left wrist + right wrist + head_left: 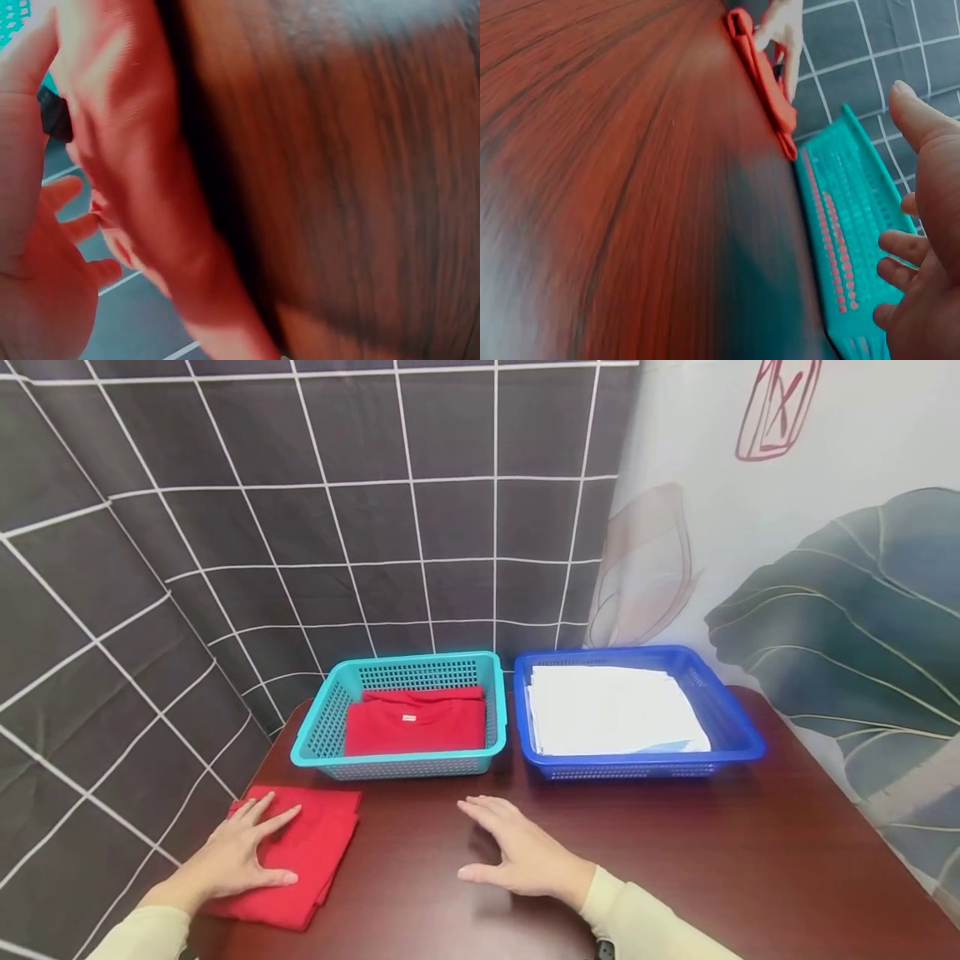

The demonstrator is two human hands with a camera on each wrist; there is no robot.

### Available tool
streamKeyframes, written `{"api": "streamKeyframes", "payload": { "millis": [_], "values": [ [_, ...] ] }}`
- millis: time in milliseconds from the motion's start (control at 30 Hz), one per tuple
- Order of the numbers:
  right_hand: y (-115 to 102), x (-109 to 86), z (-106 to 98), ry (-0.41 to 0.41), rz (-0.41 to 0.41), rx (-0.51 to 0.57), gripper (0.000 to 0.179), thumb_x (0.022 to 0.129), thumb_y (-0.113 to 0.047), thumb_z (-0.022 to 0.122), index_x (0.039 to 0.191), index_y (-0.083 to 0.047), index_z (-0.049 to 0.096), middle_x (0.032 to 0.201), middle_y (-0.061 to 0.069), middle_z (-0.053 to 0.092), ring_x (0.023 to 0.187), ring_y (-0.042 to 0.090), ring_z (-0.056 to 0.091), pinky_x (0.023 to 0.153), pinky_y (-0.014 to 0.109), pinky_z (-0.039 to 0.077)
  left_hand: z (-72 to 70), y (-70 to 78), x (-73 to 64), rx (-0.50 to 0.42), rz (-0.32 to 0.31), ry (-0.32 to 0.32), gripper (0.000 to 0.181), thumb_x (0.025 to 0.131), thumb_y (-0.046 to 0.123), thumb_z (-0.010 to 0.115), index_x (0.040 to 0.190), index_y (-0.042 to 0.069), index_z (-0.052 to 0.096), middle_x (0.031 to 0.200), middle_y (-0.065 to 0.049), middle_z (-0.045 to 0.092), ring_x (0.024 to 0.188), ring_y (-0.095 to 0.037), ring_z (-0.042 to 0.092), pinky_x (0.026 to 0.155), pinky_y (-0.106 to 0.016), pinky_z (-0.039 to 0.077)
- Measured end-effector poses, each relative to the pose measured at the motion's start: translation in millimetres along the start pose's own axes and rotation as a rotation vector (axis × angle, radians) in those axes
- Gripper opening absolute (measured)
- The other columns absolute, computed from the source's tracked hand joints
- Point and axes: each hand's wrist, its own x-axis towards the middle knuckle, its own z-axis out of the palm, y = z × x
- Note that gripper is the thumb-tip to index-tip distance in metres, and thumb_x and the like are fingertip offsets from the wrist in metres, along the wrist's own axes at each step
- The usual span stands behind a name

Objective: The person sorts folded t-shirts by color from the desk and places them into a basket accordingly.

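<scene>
A folded red garment [322, 843] lies at the left of the table, and its layered edge shows close up in the left wrist view. My left hand [242, 853] rests on it with fingers spread and thumb apart. Over the middle of the table my right hand [528, 857] has its fingers extended, thumb apart, and nothing held. Behind the hands, a teal basket [412, 767] contains folded red shirts [431, 731], the front one with a small white neck label. To its right, a blue basket [630, 769] has folded white cloth [611, 710] stacked inside.
The brown wooden table [675, 860] carries both baskets side by side near its back edge. A dark curtain with white grid lines [457, 518] hangs behind and along the left side. On the right is a pale curtain with leaf patterns [847, 610].
</scene>
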Motion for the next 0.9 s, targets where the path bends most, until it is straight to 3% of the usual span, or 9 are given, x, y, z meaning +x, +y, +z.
{"api": "streamKeyframes", "payload": {
  "millis": [133, 433, 900],
  "values": [
    [-8.8, 9.1, 10.8, -0.049, -0.012, 0.001, 0.084, 0.085, -0.065, 0.057, 0.149, -0.013, 0.036, 0.148, 0.008, 0.041, 0.138, 0.026, 0.034, 0.108, 0.043, 0.034, 6.4, -2.3, -6.8, -0.013, -0.048, -0.044, 0.094, 0.06, 0.068, 0.077, 0.134, 0.015, 0.056, 0.139, -0.03, 0.04, 0.124, -0.056, 0.033, 0.087, -0.077, 0.03],
    [-16.1, 22.8, 22.7, -0.08, 0.017, -0.025, 0.085, 0.085, -0.068, 0.054, 0.149, -0.015, 0.036, 0.149, 0.009, 0.04, 0.138, 0.026, 0.034, 0.109, 0.044, 0.034, 7.9, 5.0, -5.6, -0.02, -0.044, -0.051, 0.092, 0.064, 0.066, 0.076, 0.136, 0.014, 0.054, 0.138, -0.031, 0.041, 0.124, -0.058, 0.033, 0.087, -0.076, 0.031],
    [-8.8, 34.5, 37.5, -0.122, 0.126, -0.078, 0.082, 0.086, -0.065, 0.056, 0.147, -0.013, 0.04, 0.15, 0.013, 0.037, 0.141, 0.033, 0.028, 0.111, 0.057, 0.022, 30.8, 57.8, 17.5, 0.051, -0.104, -0.115, 0.096, 0.067, 0.082, 0.058, 0.144, 0.027, 0.046, 0.142, -0.024, 0.04, 0.128, -0.052, 0.033, 0.09, -0.077, 0.029]
  ]
}}
